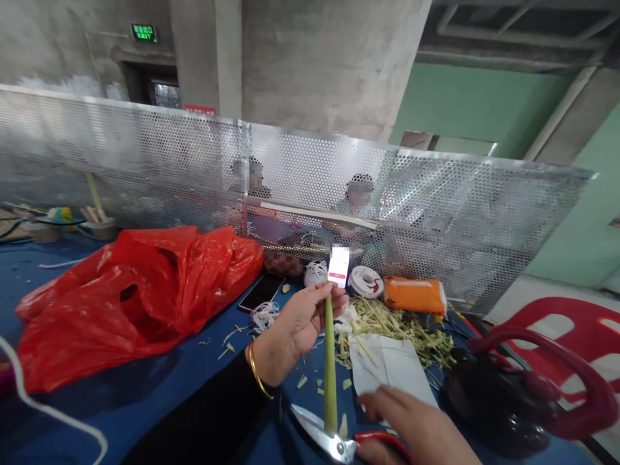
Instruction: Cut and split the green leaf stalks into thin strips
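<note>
My left hand [300, 316], a gold bangle on its wrist, pinches the upper end of a long green leaf strip [330, 361] between thumb and fingers. The strip hangs down in front of me, tapering toward the top. My right hand [411, 413], smeared by motion, is around the red handle [385, 439] of a pair of scissors [334, 442]. Their metal blades are spread at the strip's lower end; whether they touch it I cannot tell. Just beyond my left fingertips a phone with a lit screen [338, 266] stands upright.
A red plastic bag [140, 297] covers the left. A dark phone [261, 292] lies near white string [265, 315]. Plant scraps [407, 329], white paper [392, 365], a ribbon spool [366, 282] and an orange pack [415, 295] lie ahead. A dark kettle [498, 400] stands right. People sit behind a perforated screen [310, 161].
</note>
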`<state>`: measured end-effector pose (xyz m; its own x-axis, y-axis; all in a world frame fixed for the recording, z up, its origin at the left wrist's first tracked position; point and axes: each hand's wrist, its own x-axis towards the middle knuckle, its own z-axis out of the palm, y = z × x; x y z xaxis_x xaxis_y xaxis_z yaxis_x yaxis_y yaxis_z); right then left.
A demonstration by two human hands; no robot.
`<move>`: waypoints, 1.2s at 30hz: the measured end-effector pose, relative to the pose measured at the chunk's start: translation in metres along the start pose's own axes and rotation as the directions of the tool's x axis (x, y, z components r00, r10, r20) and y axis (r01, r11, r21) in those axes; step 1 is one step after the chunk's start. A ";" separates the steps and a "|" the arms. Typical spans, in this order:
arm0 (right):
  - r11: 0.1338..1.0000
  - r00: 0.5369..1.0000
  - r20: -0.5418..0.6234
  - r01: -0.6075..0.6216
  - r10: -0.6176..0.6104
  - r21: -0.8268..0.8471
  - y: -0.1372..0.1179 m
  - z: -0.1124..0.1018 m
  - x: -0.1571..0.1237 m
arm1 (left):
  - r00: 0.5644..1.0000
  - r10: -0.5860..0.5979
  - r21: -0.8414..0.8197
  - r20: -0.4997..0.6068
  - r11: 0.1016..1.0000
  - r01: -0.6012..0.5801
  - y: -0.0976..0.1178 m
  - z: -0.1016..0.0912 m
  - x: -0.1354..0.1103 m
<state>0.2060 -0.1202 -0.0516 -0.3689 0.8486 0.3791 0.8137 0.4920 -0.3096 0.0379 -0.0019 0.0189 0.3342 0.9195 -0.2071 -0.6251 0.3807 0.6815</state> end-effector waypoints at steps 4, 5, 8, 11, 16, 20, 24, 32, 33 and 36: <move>0.952 0.959 -0.016 -0.279 0.283 0.130 -0.022 -0.011 0.051 | 0.995 0.090 -0.045 -0.029 0.995 -0.092 -0.002 -0.001 0.002; 0.945 0.953 -0.014 -0.300 0.304 0.132 -0.023 -0.005 0.059 | 0.992 0.121 -0.046 -0.046 0.991 -0.123 -0.001 -0.002 0.004; 0.933 0.953 -0.022 -0.292 0.303 0.211 -0.013 0.019 0.071 | 0.975 0.192 -0.015 -0.109 0.981 -0.194 0.001 -0.007 0.010; 0.832 0.944 0.002 -0.291 0.329 0.473 0.005 0.031 0.071 | 0.972 0.215 0.165 -0.090 0.966 -0.199 -0.003 -0.011 0.017; 0.608 0.900 0.024 -0.313 0.434 0.730 0.018 0.019 0.076 | 0.997 0.079 0.370 0.000 0.926 -0.073 -0.022 -0.015 0.024; 0.511 0.897 0.097 -0.332 0.432 0.792 0.020 0.008 0.081 | 0.990 0.136 0.536 0.026 0.835 -0.129 -0.023 -0.015 0.026; 0.334 0.878 0.273 -0.413 0.393 0.847 0.023 0.001 0.081 | 0.978 0.203 0.614 0.047 0.767 -0.188 -0.016 -0.015 0.026; 0.255 0.851 0.282 -0.421 0.444 0.871 0.025 0.014 0.082 | 0.979 0.192 0.626 0.068 0.756 -0.192 -0.023 -0.018 0.029; 0.248 0.846 0.269 -0.413 0.460 0.876 0.025 0.015 0.082 | 0.981 0.181 0.628 0.075 0.756 -0.187 -0.024 -0.018 0.029; 0.241 0.839 0.211 -0.370 0.502 0.897 0.027 0.019 0.082 | 0.991 0.093 0.654 0.096 0.744 -0.133 -0.025 -0.018 0.028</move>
<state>0.1889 -0.0335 -0.0448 0.0046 0.9998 -0.0213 -0.0704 -0.0209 -0.9973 0.0502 0.0162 -0.0160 0.3412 0.9370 -0.0743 -0.0485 0.0964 0.9942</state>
